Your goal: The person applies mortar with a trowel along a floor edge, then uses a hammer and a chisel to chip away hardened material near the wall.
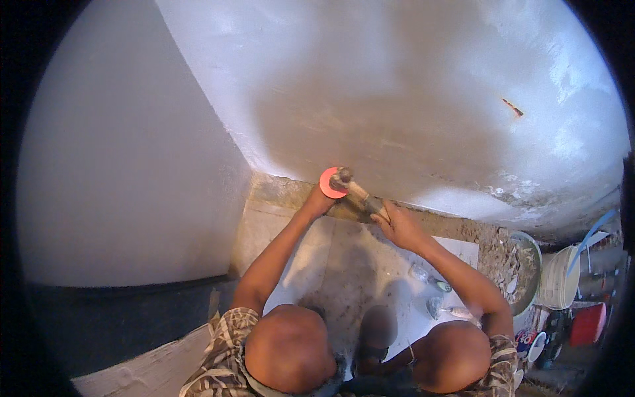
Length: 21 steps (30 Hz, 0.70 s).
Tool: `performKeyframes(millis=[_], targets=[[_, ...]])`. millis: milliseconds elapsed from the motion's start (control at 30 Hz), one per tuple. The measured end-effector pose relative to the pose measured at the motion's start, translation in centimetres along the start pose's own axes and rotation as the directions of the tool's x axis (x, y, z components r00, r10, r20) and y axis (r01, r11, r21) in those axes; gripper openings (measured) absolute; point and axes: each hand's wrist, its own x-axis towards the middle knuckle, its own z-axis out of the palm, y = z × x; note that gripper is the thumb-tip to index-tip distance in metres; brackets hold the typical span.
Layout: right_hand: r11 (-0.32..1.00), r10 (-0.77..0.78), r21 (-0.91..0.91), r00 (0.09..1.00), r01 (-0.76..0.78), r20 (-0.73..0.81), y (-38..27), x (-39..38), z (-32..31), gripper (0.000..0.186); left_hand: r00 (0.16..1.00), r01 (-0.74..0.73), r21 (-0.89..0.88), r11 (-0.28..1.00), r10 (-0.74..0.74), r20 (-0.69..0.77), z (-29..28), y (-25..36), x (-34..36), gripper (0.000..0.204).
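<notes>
My left hand (319, 202) is closed beneath a pink round guard (325, 187), apparently gripping the chisel it belongs to; the shaft is hidden. My right hand (399, 226) grips the wooden handle of a hammer (359, 192), whose dirty metal head overlaps the guard; whether they touch I cannot tell. Both tools are at the foot of a plastered wall (423, 86), over a rough strip (270, 182) along its base. Below my hands lies a pale board (291, 264) with small tools or packets (436, 286) on its right part.
A grey side wall (126, 165) with a dark base band (126, 308) is on the left. At the right stand a green tub (533, 255), white buckets (559, 281), a blue hose (592, 231) and a red container (587, 324). My bent knees fill the lower middle.
</notes>
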Motion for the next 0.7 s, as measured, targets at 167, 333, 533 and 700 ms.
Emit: performKeyframes(millis=[167,333,533,700], targets=[[0.964,0.039,0.265,0.999,-0.032,-0.024,-2.8,-0.7,0.0,0.051,0.997,-0.014,0.108,0.994,0.022,-0.068,-1.3,-2.3,-0.4,0.033],[0.807,0.029,0.563,0.940,0.178,-0.339,-8.9,-2.2,-8.8,0.044,0.996,0.073,0.109,0.991,-0.068,-0.054,-0.6,-3.6,-0.4,0.036],[0.863,-0.385,0.111,0.785,0.493,-0.485,-4.4,0.0,-4.3,0.039,0.997,0.059,0.105,0.993,-0.053,-0.060,-0.6,-3.5,-0.2,0.039],[0.996,0.041,0.075,0.988,-0.052,0.146,-1.5,-0.4,0.5,0.039,0.986,-0.155,0.095,0.983,0.160,-0.046,-1.2,-2.7,-1.2,0.047]])
